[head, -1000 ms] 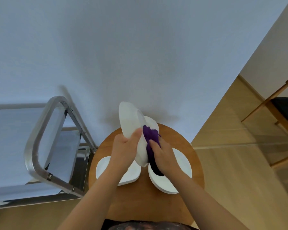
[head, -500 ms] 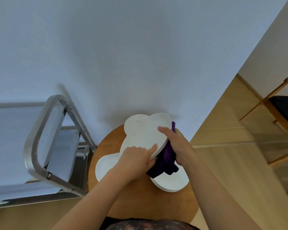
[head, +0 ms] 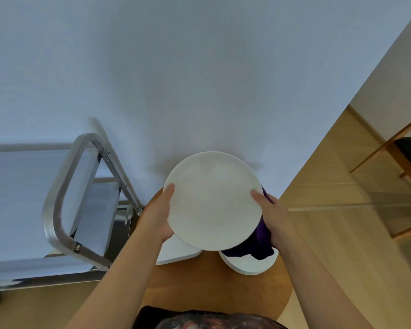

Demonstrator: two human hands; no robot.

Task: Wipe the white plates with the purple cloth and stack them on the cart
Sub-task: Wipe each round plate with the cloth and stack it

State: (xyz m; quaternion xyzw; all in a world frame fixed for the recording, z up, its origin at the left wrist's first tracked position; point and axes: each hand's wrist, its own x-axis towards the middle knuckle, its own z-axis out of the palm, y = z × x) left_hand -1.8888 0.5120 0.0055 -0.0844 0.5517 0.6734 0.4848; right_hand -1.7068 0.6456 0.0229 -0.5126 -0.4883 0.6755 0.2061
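Above the round wooden surface [head: 214, 288] I hold the round white plate [head: 212, 200] level, left hand [head: 157, 217] fingers clamped on its rim, right hand [head: 274, 217] pinching rim plus purple cloth [head: 259, 243]; bunched cloth could let it slip onto the plates below.

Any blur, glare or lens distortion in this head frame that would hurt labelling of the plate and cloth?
Head view: strong wide-angle bending, the wall edge and cart frame lean. Held plate is sharp-edged, evenly lit, without harsh glare; soft shadow on the wall behind it. Purple cloth is dark, its folds hard to read. Both hands are in focus.
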